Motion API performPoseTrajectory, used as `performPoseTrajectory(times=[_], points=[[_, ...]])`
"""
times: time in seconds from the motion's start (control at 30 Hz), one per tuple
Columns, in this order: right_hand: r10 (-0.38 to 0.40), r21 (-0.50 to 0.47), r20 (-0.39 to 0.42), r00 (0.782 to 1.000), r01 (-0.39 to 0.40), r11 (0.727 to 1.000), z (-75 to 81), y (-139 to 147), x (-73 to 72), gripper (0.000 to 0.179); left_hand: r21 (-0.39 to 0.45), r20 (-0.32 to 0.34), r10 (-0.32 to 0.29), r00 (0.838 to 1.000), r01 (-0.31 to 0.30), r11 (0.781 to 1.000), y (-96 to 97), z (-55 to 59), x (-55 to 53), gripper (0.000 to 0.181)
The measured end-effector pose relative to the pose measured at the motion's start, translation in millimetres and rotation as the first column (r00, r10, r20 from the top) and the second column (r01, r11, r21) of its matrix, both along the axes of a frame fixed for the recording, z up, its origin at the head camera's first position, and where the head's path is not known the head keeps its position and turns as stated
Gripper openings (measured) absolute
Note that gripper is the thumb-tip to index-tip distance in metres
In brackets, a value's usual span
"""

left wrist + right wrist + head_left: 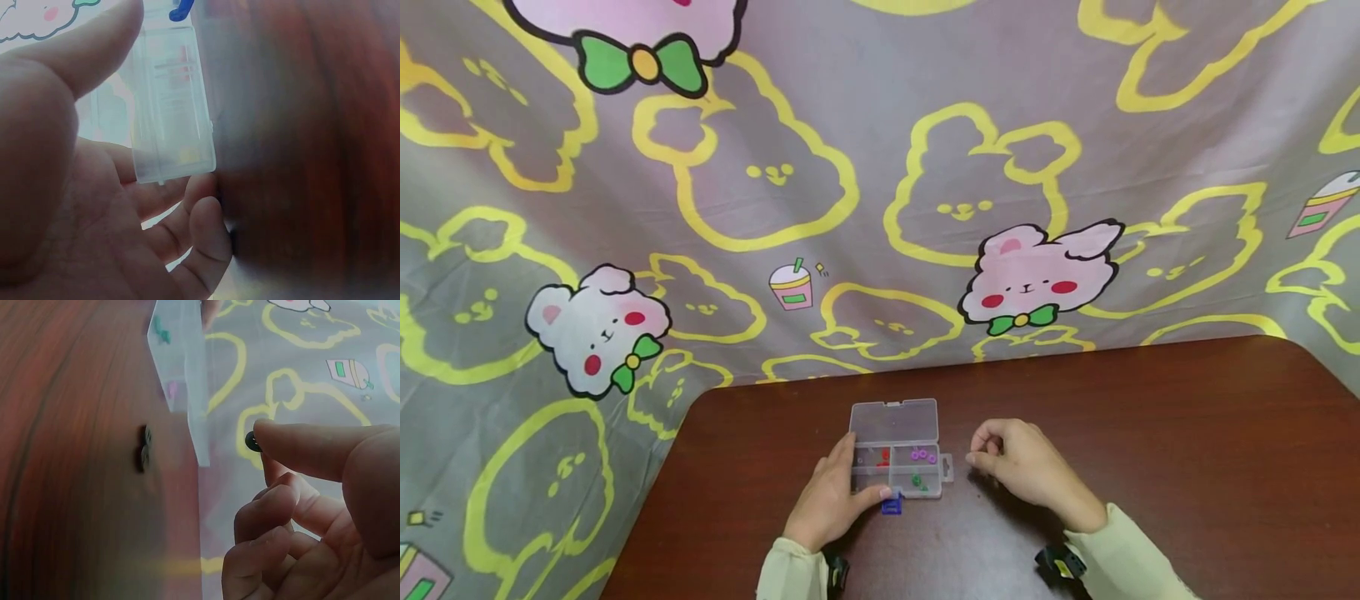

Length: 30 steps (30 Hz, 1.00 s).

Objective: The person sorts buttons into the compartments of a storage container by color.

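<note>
A clear plastic compartment box (pixel 915 471) stands on the table with its lid (pixel 895 421) tipped back. Along its left side lies my left hand (pixel 831 497), gripping it with the thumb at the front edge; the left wrist view shows the box's end wall (pixel 175 112) between thumb and fingers. Right of the box, my right hand (pixel 1026 462) pinches a small black button-like disc (pixel 252 441) between thumb and forefinger. Inside the box are purple rings (pixel 922 455), red pieces (pixel 884 457) and green pieces (pixel 917 481) in separate compartments.
A blue square piece (pixel 891 505) sits at the box's front edge. Two small dark discs (pixel 145 449) lie on the brown table (pixel 81 487) near the box. Behind the table hangs a patterned cloth (pixel 880 208).
</note>
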State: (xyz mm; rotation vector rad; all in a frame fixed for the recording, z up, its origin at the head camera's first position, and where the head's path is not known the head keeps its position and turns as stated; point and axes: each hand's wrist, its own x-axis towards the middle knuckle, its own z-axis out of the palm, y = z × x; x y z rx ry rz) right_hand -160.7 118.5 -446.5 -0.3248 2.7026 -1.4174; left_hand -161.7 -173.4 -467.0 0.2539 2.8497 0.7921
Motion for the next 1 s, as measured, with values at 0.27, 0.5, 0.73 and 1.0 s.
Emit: performPoseTrajectory(times=[0.27, 0.5, 0.73, 1.0], points=[[-0.029, 0.02, -0.028, 0.999, 0.03, 0.999, 3.3, -18.4, 1.3, 0.019, 0.002, -0.002, -0.004, 1.0, 0.004, 1.0, 0.3, 0.2, 0.5, 0.103], [-0.064, 0.075, -0.082, 0.995, 0.07, 0.995, 4.2, -32.8, 1.7, 0.021, 0.004, -0.007, 0.001, 1.0, -0.001, 1.0, 0.0, 0.2, 1.6, 0.102], [-0.063, 0.094, -0.14, 0.988, 0.076, 0.993, 2.2, -41.0, 2.1, 0.024, 0.005, -0.026, -0.005, 1.0, 0.005, 1.0, 0.9, -0.6, 1.4, 0.101], [-0.033, 0.08, -0.217, 0.976, 0.052, 0.995, 1.5, -55.2, 1.9, 0.026, 0.007, -0.03, -0.013, 0.999, 0.013, 1.0, 0.0, -0.5, 2.0, 0.1]])
